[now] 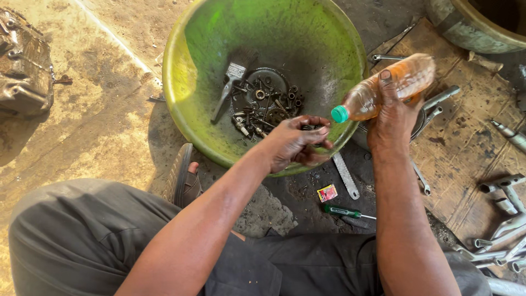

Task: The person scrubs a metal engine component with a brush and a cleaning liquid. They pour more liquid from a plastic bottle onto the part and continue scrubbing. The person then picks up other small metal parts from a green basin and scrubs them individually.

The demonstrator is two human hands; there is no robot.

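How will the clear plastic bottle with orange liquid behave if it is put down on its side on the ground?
The clear plastic bottle with orange liquid is round, so it would probably roll. Its thin wall likely dents under the right hand. The green cap looks closed, so spilling seems unlikely.

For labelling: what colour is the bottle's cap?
Teal green, on the bottle in the right hand; head view.

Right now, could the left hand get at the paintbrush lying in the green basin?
Probably yes. The left hand hovers over the near rim of the green basin, and the paintbrush lies uncovered beside the bolts. Nothing blocks the way; the right hand holds the bottle off to the side.
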